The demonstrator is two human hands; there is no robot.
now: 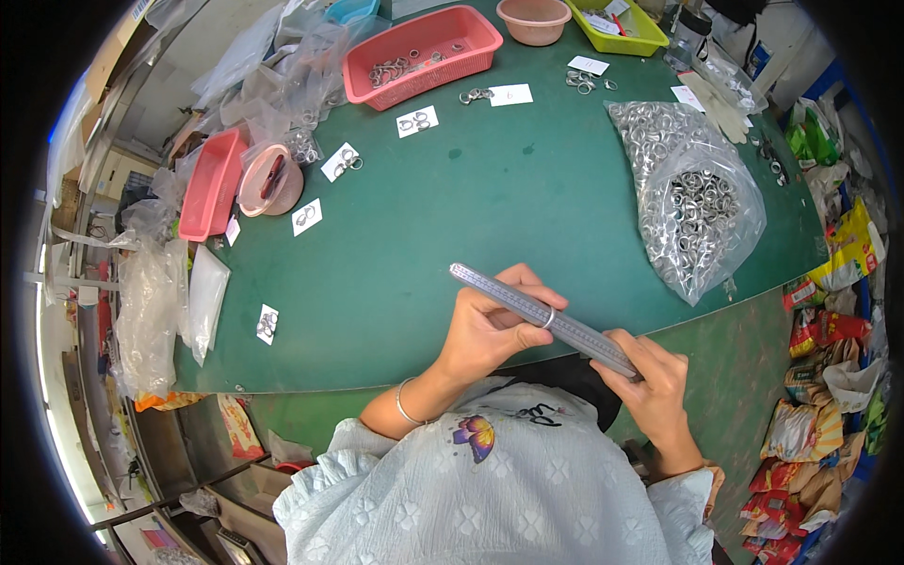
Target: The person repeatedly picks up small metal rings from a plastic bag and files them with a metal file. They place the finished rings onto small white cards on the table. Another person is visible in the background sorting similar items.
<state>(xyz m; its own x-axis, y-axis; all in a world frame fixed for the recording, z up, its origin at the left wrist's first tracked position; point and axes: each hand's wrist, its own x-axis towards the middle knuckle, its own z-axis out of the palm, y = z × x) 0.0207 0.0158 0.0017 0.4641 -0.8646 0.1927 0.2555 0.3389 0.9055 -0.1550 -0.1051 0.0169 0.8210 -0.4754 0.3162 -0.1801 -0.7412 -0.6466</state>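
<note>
A grey metal ring mandrel (504, 296) with scale markings slants across in front of my body, narrow end up to the left. A silver ring (551, 317) sits around its middle. My left hand (492, 330) is closed at that ring, thumb and fingers on either side of the mandrel. The thick lower end is gripped by my right hand (652, 375), between thumb and fingers. Both hands are above the near edge of the green table (424, 235). To the right lies a clear plastic bag (692, 198) full of silver rings.
White cards (307, 217) with small groups of rings lie along the left and far sides. A pink basket (424, 58), a pink tray (209, 188), a round pink tub (273, 184) and a yellow-green basket (617, 28) stand around the edge. Gloves (720, 105) lie at far right.
</note>
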